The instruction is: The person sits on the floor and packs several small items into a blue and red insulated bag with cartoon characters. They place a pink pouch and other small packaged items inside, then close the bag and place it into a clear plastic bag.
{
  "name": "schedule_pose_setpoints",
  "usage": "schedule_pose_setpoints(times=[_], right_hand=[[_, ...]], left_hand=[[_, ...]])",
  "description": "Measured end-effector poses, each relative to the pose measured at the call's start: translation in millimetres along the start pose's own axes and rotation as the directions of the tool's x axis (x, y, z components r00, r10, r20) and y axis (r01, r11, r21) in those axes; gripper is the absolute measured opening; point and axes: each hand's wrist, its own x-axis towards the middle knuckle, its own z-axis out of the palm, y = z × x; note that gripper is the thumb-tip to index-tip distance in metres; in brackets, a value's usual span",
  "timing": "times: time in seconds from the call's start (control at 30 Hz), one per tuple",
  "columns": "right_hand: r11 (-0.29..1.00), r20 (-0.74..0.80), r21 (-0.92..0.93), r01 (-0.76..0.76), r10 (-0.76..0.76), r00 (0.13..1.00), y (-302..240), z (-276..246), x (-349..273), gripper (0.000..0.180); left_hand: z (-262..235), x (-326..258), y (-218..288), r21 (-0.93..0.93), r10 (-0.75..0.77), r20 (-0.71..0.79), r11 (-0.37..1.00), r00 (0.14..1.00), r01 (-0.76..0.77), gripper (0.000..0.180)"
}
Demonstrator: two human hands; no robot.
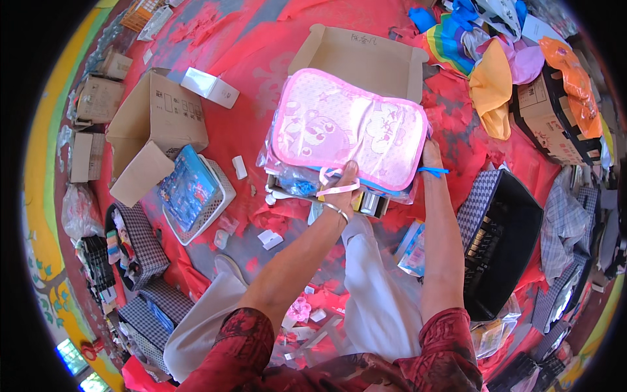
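A pink quilted pad [349,130], printed with cartoon figures and edged in darker pink, lies over an open cardboard box [366,55]. My left hand [349,179] grips its lower edge, thumb on top and the other fingers mostly hidden. A thin pink strap [338,190] hangs by that hand. At the pad's right end, my right hand [431,159] is closed on the edge, its fingertips tucked out of sight. A blue tie [434,171] shows at my right wrist. Below the pad, a clear plastic bag with something blue [297,185] sticks out of the box.
To the left stand an open carton [176,108], a small white box [210,88] and a white basket [222,199] with a blue package. A black-lined houndstooth bin [513,242] is at right. Farther right are another carton [545,117] and a yellow cloth [491,88]. Red sheeting covers the floor.
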Motion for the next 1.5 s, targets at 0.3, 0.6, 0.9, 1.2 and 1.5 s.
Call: schedule_pose_setpoints(times=[0.3, 0.6, 0.9, 1.2, 1.5], right_hand=[[0.937, -0.258, 0.265, -0.227, 0.296, 0.920, -7.8, -10.2, 2.9, 0.023], [0.204, 0.620, -0.670, 0.713, -0.373, 0.690, -86.6, 114.4, -101.8, 0.093], [-0.039, 0.701, -0.681, 0.732, -0.323, 0.635, -48.6, 153.8, -100.1, 0.099], [-0.046, 0.648, -0.731, 0.681, -0.360, 0.672, -37.6, 162.0, -91.0, 0.096], [0.092, 0.604, -0.740, 0.667, -0.347, 0.718, -69.3, 160.7, -109.7, 0.107]], left_hand=[[-12.0, 15.1, 12.0, 0.045, -0.182, 0.125, 0.983, 0.975, 0.178, 0.026], [-26.4, 22.5, -0.4, 0.209, 0.220, 0.370, 0.927, 0.903, -0.311, 0.032], [-82.7, -32.7, 8.1, 0.221, -0.289, 0.221, 0.945, 0.932, 0.241, 0.045], [-173.9, -216.5, 87.4, 0.420, -0.438, 0.177, 0.844, 0.881, 0.335, 0.034], [-226.4, -289.9, 111.9, 0.415, -0.398, -0.098, 0.817, 0.912, 0.401, 0.025]])
